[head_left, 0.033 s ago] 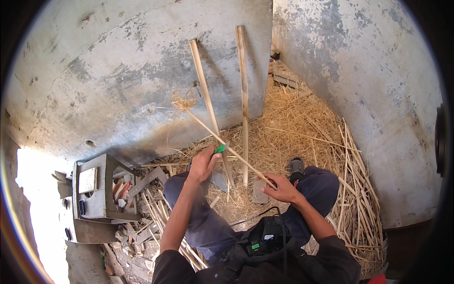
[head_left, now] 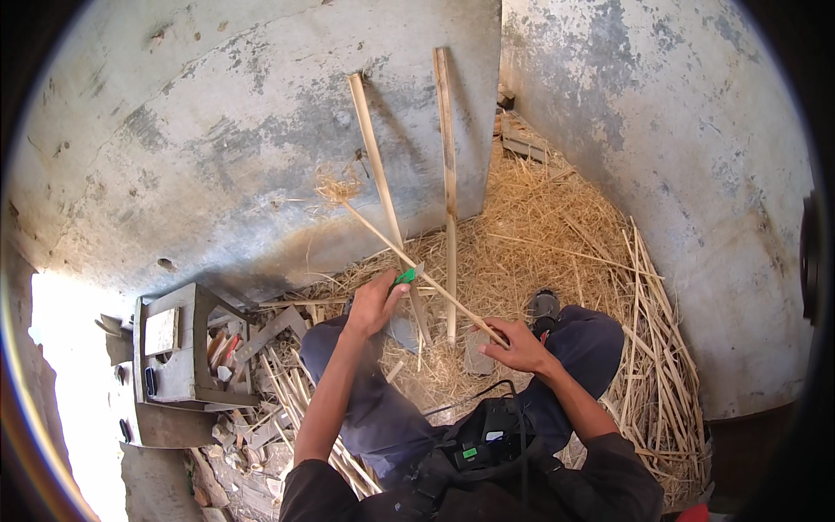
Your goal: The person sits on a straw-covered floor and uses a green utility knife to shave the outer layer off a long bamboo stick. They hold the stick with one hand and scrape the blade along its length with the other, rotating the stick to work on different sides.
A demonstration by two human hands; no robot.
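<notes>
My left hand [head_left: 376,304] is closed around the green handle of a knife [head_left: 406,277], and its short blade touches a thin pale wooden or bamboo stick [head_left: 383,237]. My right hand [head_left: 520,346] grips the near end of this stick, which slants up and to the left from my fingers. At its far end hangs a tuft of curly shavings [head_left: 337,185]. Just behind the blade, the stick crosses in front of a taller split pole [head_left: 374,152] leaning on the wall. A second pole [head_left: 450,187] leans to its right.
Straw-like shavings [head_left: 557,209] cover the floor ahead. Many thin strips [head_left: 657,365] are piled along the right wall. To the left stands a worn wooden box [head_left: 174,348] among scraps. A brick-like block [head_left: 477,355] lies between my legs. Worn walls [head_left: 235,130] enclose the far side.
</notes>
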